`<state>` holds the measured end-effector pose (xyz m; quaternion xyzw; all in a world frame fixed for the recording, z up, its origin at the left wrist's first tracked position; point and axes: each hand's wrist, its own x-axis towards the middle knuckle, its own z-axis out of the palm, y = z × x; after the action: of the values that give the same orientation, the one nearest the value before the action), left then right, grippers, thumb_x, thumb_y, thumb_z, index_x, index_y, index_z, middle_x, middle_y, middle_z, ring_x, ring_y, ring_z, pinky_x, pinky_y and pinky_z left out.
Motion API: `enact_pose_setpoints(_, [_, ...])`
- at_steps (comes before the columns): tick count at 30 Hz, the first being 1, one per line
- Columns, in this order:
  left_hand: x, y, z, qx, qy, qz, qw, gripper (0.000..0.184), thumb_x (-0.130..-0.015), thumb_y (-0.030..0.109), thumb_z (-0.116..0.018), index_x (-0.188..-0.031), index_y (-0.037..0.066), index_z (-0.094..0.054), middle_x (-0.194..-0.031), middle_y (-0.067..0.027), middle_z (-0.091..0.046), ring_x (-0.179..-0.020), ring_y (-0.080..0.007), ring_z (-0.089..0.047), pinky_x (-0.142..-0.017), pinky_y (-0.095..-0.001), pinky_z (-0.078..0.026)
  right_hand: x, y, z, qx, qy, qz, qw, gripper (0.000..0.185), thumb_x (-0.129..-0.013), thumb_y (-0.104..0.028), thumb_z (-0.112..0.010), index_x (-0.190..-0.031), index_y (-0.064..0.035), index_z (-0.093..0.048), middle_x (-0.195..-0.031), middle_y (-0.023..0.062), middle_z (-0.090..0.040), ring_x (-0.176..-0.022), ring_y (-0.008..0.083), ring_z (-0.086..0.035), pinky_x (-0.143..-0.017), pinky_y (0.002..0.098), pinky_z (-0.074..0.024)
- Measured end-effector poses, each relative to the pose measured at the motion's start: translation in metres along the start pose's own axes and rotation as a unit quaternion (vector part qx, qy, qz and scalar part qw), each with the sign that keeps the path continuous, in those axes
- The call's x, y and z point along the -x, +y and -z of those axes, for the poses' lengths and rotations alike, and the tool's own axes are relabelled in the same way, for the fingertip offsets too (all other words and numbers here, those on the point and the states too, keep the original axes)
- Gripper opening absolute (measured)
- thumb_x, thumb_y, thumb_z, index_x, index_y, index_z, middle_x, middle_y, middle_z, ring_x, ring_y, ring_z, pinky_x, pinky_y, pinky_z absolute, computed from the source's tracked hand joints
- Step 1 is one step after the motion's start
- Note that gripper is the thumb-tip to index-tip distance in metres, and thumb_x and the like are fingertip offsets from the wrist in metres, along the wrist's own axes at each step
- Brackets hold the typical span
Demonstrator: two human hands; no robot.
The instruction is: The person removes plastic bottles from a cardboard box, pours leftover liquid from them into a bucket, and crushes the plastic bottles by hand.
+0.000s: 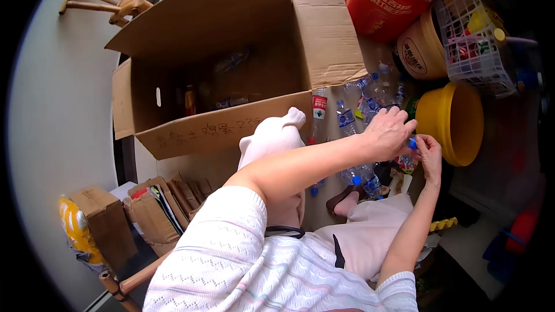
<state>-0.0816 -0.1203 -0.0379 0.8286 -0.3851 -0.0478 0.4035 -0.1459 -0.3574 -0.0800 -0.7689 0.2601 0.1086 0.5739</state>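
Both hands are close together at the right of the view, over several plastic bottles on the floor. My left hand (389, 134) has its fingers curled near the neck of a bottle; what it grips is hidden beneath it. My right hand (429, 156) pinches at a blue cap (413, 143), thumb and fingers closed beside it. Clear bottles with blue labels, such as one bottle (346, 118), lie just left of my hands. A bottle with a red and white label (319, 107) lies by the box.
A large open cardboard box (231, 124) holds a few bottles. A yellow bucket (430, 118), a red bag (384, 6) and a white wire basket (483, 63) stand at the right. Folded cardboard (151, 219) is at lower left, a bamboo chair (136, 3) at upper left.
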Motion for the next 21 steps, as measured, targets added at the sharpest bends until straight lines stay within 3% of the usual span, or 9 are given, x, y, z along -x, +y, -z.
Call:
enact_pose_setpoints(2, [0.003, -0.001, -0.004, 0.020, 0.017, 0.002, 1.000, 0.045, -0.066, 0.027, -0.074, -0.103, 0.005, -0.060, -0.094, -0.0115, -0.055, -0.093, -0.0276, -0.051, -0.075, -0.0380, -0.042, -0.004, -0.006, -0.022, 0.075, -0.027, 0.050, 0.996, 0.020, -0.085, -0.017, -0.066, -0.096, -0.0010, -0.063, -0.077, -0.0008, -0.061, -0.068, 0.0057, -0.054, -0.059, 0.0192, -0.0418])
enact_pose_setpoints(4, [0.005, 0.001, -0.005, 0.041, 0.084, -0.005, 0.996, 0.024, -0.066, 0.018, -0.067, -0.085, 0.005, -0.062, -0.088, -0.0105, -0.054, -0.090, -0.0275, -0.051, -0.077, -0.0366, -0.042, -0.007, -0.014, -0.054, 0.020, -0.067, 0.141, 0.988, 0.019, -0.086, -0.016, -0.063, -0.097, -0.0008, -0.062, -0.082, -0.0001, -0.061, -0.075, 0.0094, -0.055, -0.067, 0.0224, -0.0447])
enact_pose_setpoints(7, [0.003, 0.015, 0.010, 0.024, 0.180, 0.029, 0.983, 0.015, -0.067, 0.014, -0.064, -0.080, 0.006, -0.063, -0.088, -0.0098, -0.054, -0.090, -0.0276, -0.052, -0.079, -0.0376, -0.042, -0.024, -0.021, -0.122, -0.043, -0.051, 0.183, 0.981, 0.022, -0.092, -0.018, -0.050, -0.101, -0.0020, -0.063, -0.092, 0.0040, -0.064, -0.083, 0.0152, -0.059, -0.080, 0.0259, -0.0461])
enact_pose_setpoints(9, [0.001, 0.015, 0.026, 0.135, 0.260, 0.017, 0.956, 0.012, -0.068, 0.010, -0.064, -0.079, 0.006, -0.062, -0.086, -0.0094, -0.054, -0.086, -0.0274, -0.053, -0.076, -0.0372, -0.044, -0.021, -0.077, -0.176, 0.194, -0.027, 0.209, 0.958, 0.019, -0.093, -0.015, -0.053, -0.101, -0.0023, -0.064, -0.089, 0.0038, -0.066, -0.081, 0.0123, -0.060, -0.078, 0.0220, -0.0459])
enact_pose_setpoints(10, [-0.001, 0.014, 0.035, 0.188, 0.299, 0.004, 0.935, 0.011, -0.068, 0.008, -0.064, -0.078, 0.005, -0.061, -0.086, -0.0091, -0.055, -0.084, -0.0273, -0.053, -0.075, -0.0370, -0.045, -0.029, -0.087, -0.203, 0.089, -0.094, 0.270, 0.954, 0.014, -0.089, -0.010, -0.059, -0.098, -0.0010, -0.065, -0.088, 0.0042, -0.066, -0.079, 0.0107, -0.060, -0.074, 0.0213, -0.0469])
enact_pose_setpoints(13, [-0.002, 0.010, 0.060, 0.238, 0.380, -0.003, 0.894, 0.010, -0.068, 0.004, -0.064, -0.077, 0.005, -0.060, -0.085, -0.0094, -0.054, -0.082, -0.0269, -0.054, -0.070, -0.0352, -0.047, -0.047, -0.118, -0.289, 0.160, -0.135, 0.439, 0.874, 0.011, -0.087, -0.009, -0.060, -0.089, 0.0011, -0.064, -0.080, 0.0126, -0.064, -0.071, 0.0196, -0.062, -0.066, 0.0281, -0.0482])
enact_pose_setpoints(15, [-0.002, 0.005, 0.079, 0.271, 0.418, 0.001, 0.867, 0.009, -0.068, 0.002, -0.063, -0.076, 0.004, -0.060, -0.084, -0.0097, -0.054, -0.081, -0.0266, -0.054, -0.068, -0.0348, -0.047, -0.067, -0.100, -0.330, 0.279, -0.155, 0.398, 0.860, 0.023, -0.089, -0.025, -0.058, -0.080, -0.0044, -0.062, -0.079, 0.0135, -0.063, -0.070, 0.0294, -0.061, -0.063, 0.0354, -0.0484])
enact_pose_setpoints(16, [0.000, 0.001, 0.090, 0.285, 0.426, 0.005, 0.859, 0.008, -0.069, 0.002, -0.063, -0.076, 0.004, -0.060, -0.083, -0.0098, -0.054, -0.081, -0.0266, -0.054, -0.069, -0.0348, -0.047, -0.062, -0.090, -0.346, 0.436, -0.096, 0.430, 0.785, 0.031, -0.090, -0.034, -0.052, -0.075, -0.0078, -0.061, -0.078, 0.0117, -0.064, -0.071, 0.0316, -0.061, -0.063, 0.0401, -0.0490])
enact_pose_setpoints(21, [0.010, -0.031, 0.136, 0.288, 0.462, 0.044, 0.838, 0.003, -0.071, 0.004, -0.060, -0.074, 0.004, -0.061, -0.082, -0.0113, -0.056, -0.081, -0.0275, -0.055, -0.070, -0.0365, -0.047, -0.064, -0.081, -0.351, 0.522, -0.103, 0.365, 0.764, 0.038, -0.092, -0.039, -0.044, -0.075, -0.0099, -0.061, -0.074, 0.0110, -0.064, -0.068, 0.0329, -0.062, -0.062, 0.0431, -0.0497])
